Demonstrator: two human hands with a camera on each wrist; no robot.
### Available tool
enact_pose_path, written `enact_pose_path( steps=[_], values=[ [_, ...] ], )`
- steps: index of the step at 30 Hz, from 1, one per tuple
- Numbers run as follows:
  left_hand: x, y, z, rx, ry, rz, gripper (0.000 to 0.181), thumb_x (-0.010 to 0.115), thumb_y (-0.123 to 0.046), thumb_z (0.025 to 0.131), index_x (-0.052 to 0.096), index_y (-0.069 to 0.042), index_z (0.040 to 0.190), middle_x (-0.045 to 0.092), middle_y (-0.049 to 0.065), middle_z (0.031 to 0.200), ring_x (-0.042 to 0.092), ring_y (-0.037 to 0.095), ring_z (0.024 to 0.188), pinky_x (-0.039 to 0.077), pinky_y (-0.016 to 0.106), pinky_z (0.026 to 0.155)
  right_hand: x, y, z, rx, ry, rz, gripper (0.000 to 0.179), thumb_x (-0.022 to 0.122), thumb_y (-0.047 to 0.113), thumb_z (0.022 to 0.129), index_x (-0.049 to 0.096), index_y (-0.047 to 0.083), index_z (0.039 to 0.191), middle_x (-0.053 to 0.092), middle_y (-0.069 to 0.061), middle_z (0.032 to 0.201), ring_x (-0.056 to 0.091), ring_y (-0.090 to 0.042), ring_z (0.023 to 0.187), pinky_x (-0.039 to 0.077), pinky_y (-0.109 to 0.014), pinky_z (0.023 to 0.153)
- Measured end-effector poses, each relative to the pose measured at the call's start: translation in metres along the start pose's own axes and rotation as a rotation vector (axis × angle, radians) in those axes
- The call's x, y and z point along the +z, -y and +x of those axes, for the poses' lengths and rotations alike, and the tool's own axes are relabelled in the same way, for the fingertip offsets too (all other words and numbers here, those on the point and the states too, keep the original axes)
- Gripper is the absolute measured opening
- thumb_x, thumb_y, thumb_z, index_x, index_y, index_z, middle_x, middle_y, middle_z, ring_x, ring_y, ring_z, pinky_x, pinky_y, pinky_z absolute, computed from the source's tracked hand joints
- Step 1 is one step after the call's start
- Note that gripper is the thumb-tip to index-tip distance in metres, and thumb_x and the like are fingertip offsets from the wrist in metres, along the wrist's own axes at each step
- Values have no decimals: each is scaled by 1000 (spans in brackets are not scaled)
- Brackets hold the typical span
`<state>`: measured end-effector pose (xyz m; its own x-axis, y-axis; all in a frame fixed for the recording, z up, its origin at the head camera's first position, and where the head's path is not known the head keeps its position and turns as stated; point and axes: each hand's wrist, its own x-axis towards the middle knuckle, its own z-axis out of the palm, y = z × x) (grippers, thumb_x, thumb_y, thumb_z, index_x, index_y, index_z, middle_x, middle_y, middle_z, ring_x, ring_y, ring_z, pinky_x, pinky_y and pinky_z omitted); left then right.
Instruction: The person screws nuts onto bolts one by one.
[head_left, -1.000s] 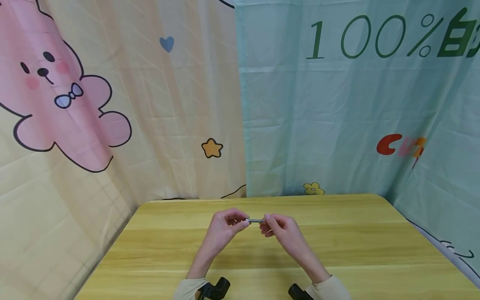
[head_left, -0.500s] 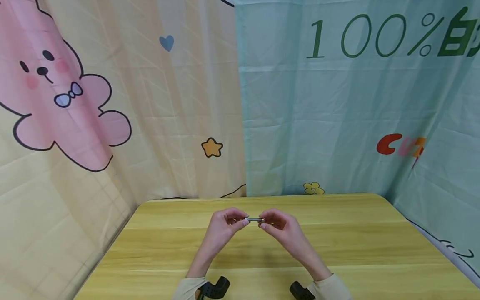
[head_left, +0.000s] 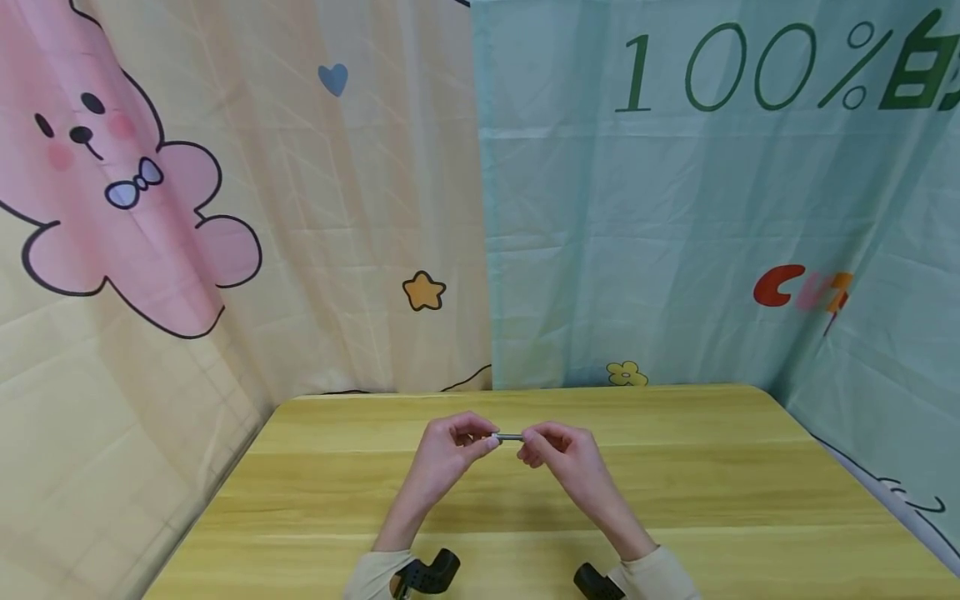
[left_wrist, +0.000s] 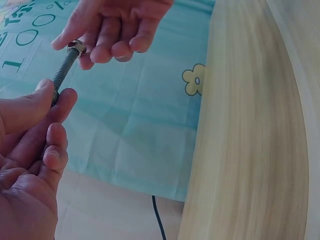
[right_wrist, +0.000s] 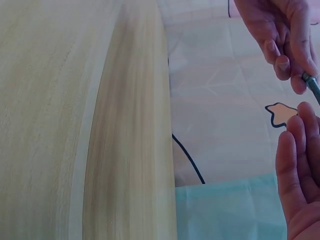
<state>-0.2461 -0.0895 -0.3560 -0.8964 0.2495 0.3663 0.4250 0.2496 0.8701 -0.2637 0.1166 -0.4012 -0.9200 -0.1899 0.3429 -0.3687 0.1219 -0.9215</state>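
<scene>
Above the table, both hands meet at a threaded metal bolt. My left hand pinches one end between thumb and index finger, partly covering that end. A shiny metal nut sits at the far end of the bolt's shank. My right hand holds the nut with thumb and index finger, the other fingers loosely bent. In the right wrist view the bolt is cut off by the frame edge, and the nut is out of sight.
Below the hands lies a wood-grain table. Behind it hang a cream curtain with a bear print and a pale green curtain with lettering. Black wrist-worn devices show near both sleeves.
My right fingers have shifted round the nut end, thumb lower half a second ago and now higher again. My left hand keeps its pinch on the bolt. The head view has tilted slightly down.
</scene>
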Motion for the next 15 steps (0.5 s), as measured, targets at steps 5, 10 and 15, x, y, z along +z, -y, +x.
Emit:
enact_pose_path(
  steps=[5, 10, 15],
  values=[
    [1, -1, 0, -5, 5, 3, 8, 71, -2, 89, 73, -1, 96, 69, 7, 88, 58, 21, 76, 48, 26, 66, 0, -1, 0, 43, -1, -16, 38, 58, 38, 99, 72, 3, 96, 71, -10, 87, 67, -30, 80, 56, -36, 73],
    [1, -1, 1, -12, -19, 14, 7, 72, -2, 88, 73, -2, 96, 68, 7, 88, 57, 22, 75, 47, 26, 66, -2, -1, 0, -30, 33, -33, 23, 67, 23, 96, 67, 13, 117, 67, -8, 109, 62, -25, 99, 54, -34, 80],
    [0, 0, 1, -13, -39, 24, 7, 72, -2, 88, 73, -3, 94, 68, 5, 86, 56, 22, 74, 45, 24, 64, -3, -2, 0, -116, 48, -47, 20, 71, 10, 91, 64, 14, 110, 63, -6, 105, 60, -25, 100, 52, -36, 82]
  ],
)
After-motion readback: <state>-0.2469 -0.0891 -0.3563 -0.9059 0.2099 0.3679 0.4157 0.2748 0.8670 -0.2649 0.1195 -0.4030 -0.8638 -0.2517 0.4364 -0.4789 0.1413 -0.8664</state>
